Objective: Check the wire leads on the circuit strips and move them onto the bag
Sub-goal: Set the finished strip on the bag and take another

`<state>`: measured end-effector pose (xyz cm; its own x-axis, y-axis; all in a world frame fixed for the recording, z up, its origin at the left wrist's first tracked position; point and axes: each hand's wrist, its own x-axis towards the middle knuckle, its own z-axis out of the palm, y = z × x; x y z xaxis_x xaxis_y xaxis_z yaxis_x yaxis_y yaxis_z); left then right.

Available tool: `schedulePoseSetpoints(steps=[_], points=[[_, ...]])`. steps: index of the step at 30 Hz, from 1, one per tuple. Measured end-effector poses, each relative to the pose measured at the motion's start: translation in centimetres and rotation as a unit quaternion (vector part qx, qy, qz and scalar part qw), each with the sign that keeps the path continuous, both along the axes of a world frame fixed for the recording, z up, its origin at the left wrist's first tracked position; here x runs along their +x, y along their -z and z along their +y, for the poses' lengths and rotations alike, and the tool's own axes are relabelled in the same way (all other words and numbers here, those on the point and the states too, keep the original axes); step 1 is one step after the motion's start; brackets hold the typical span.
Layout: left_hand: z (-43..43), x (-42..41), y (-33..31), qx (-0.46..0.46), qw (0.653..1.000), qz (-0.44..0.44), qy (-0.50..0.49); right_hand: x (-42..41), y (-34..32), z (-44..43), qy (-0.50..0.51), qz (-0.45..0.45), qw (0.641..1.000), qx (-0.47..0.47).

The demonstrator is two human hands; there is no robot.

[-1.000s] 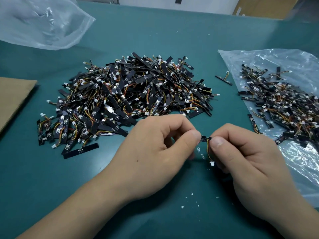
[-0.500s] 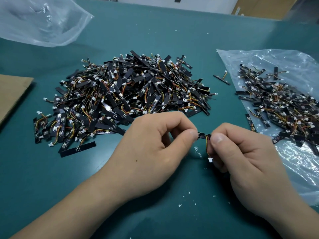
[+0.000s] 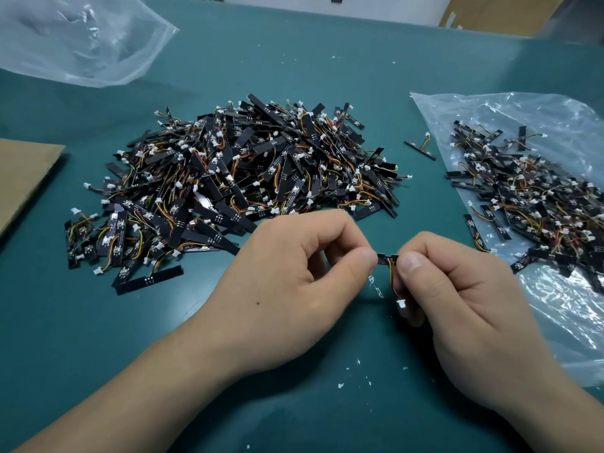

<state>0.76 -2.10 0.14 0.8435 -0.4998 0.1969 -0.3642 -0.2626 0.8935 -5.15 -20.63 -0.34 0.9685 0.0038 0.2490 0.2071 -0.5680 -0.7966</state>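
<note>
A short black circuit strip is held between both hands above the green table. My left hand pinches its left end with thumb and curled fingers. My right hand pinches the right end, where thin coloured wire leads run down to a small white connector. A large heap of similar black strips with wires lies behind my hands. On the right, a clear plastic bag lies flat with several strips piled on it.
One loose strip lies on the table between the heap and the bag. Another clear bag sits at the far left. A brown cardboard sheet lies at the left edge. Small white flecks dot the green table.
Both hands keep pinching the same strip in nearly the same place. The view has shifted slightly; the white connector hangs a little lower beside my right thumb.
</note>
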Motion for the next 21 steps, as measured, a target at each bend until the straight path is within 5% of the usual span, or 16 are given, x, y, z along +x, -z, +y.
schedulePoseSetpoints(steps=[21], points=[[-0.24,-0.31,-0.13,0.011,0.999,-0.022,-0.030,0.02,0.00,0.07,-0.006,0.018,0.999,-0.029]])
